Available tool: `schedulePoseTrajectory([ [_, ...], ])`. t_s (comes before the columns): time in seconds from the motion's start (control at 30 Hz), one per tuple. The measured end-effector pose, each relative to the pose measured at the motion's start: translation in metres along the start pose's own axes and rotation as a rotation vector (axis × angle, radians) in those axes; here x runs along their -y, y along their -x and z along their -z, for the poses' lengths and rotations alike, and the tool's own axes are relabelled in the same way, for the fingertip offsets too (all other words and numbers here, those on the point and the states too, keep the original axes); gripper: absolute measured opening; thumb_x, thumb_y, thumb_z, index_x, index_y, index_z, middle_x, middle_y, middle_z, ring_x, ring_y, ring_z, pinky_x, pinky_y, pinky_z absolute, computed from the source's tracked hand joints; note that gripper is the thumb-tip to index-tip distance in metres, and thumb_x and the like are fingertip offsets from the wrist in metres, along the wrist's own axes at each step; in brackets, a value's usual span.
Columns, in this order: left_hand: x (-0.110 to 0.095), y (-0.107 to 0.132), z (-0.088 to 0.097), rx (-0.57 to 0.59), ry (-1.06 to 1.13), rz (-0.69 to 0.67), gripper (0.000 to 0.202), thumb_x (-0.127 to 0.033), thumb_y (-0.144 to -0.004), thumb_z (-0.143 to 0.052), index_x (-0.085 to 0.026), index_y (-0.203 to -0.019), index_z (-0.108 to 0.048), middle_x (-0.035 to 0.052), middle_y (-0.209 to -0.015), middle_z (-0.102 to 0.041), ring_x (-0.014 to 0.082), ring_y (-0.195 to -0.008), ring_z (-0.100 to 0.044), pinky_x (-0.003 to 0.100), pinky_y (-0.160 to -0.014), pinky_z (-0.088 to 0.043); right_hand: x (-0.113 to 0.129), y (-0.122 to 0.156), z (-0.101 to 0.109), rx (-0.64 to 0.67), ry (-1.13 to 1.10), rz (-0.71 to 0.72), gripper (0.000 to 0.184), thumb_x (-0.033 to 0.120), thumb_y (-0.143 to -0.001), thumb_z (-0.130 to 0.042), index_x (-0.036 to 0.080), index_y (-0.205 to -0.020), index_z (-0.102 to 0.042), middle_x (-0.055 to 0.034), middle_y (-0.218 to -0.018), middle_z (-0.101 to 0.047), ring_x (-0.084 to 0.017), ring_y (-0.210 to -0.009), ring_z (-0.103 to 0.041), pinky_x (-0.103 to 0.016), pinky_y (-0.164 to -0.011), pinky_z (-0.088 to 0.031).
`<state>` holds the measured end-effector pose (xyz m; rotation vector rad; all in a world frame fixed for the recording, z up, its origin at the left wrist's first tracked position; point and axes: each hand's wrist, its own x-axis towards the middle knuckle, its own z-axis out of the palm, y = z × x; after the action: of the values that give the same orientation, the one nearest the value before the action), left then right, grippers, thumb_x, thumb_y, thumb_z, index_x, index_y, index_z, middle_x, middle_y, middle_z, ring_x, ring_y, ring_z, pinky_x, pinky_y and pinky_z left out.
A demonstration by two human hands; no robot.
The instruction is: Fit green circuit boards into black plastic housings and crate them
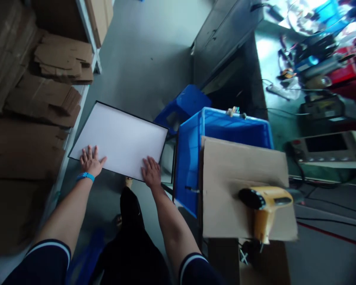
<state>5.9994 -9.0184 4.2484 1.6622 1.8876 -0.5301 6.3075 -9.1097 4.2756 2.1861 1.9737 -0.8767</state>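
Observation:
A flat white panel with a thin dark border (118, 138) is held out in front of me above the grey floor. My left hand (90, 161) grips its near left edge, fingers lying on the top face, a blue band on the wrist. My right hand (151, 172) holds the near right corner, fingers resting on the panel. The panel tilts slightly, its far right corner close to the blue crate (192, 154).
A sheet of cardboard (240, 186) lies across the blue crate with a yellow heat gun (265, 206) on it. A blue stool (186, 103) stands behind. Stacked flat cardboard (32, 99) fills the shelves on the left. A cluttered workbench (314, 71) is at right.

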Motion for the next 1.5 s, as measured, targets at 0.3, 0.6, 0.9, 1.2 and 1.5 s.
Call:
schedulePoseTrajectory([
  [0.3,-0.101,-0.293,0.075,0.006,-0.028,-0.034,0.078,-0.059,-0.097,-0.041,-0.018,-0.161,-0.023,0.0160,-0.170,-0.013,0.0437,-0.155,-0.009,0.061,-0.121,-0.023,-0.046,-0.293,0.036,-0.015,0.021,-0.049,0.048,0.037,-0.101,-0.053,0.024,-0.147,-0.052,-0.0075,-0.160,-0.043,-0.023,-0.149,-0.036,-0.040,-0.121,-0.027],
  [0.6,-0.226,-0.616,0.155,0.019,-0.037,-0.131,0.078,-0.060,-0.097,-0.042,-0.019,-0.161,-0.023,0.0148,-0.171,-0.012,0.0434,-0.155,-0.010,0.060,-0.122,-0.022,-0.108,-0.610,0.077,-0.076,0.029,-0.131,0.048,0.037,-0.101,-0.052,0.026,-0.148,-0.051,-0.0065,-0.160,-0.044,-0.023,-0.148,-0.037,-0.042,-0.121,-0.029],
  [0.9,-0.399,-0.931,0.227,0.052,-0.070,-0.240,0.080,-0.063,-0.097,-0.038,-0.019,-0.162,-0.019,0.0152,-0.171,-0.010,0.0432,-0.156,-0.006,0.060,-0.122,-0.020,-0.214,-0.921,0.135,-0.122,0.017,-0.217,0.047,0.036,-0.101,-0.052,0.025,-0.147,-0.052,-0.0055,-0.159,-0.044,-0.022,-0.149,-0.035,-0.040,-0.123,-0.026],
  [1.2,-0.590,-1.248,0.298,0.033,-0.055,-0.251,0.078,-0.061,-0.097,-0.041,-0.019,-0.161,-0.023,0.0126,-0.171,-0.010,0.0410,-0.156,-0.007,0.057,-0.124,-0.019,-0.340,-1.260,0.205,-0.164,0.051,-0.224,0.046,0.035,-0.101,-0.049,0.023,-0.145,-0.054,-0.0081,-0.156,-0.049,-0.023,-0.147,-0.040,-0.042,-0.120,-0.030],
  [1.5,-0.807,-1.564,0.366,0.046,-0.090,-0.332,0.079,-0.061,-0.097,-0.041,-0.020,-0.162,-0.022,0.0132,-0.171,-0.010,0.0417,-0.156,-0.008,0.058,-0.123,-0.019,-0.483,-1.583,0.289,-0.166,0.042,-0.300,0.047,0.035,-0.101,-0.049,0.023,-0.146,-0.053,-0.0084,-0.156,-0.048,-0.023,-0.147,-0.039,-0.043,-0.120,-0.030],
])
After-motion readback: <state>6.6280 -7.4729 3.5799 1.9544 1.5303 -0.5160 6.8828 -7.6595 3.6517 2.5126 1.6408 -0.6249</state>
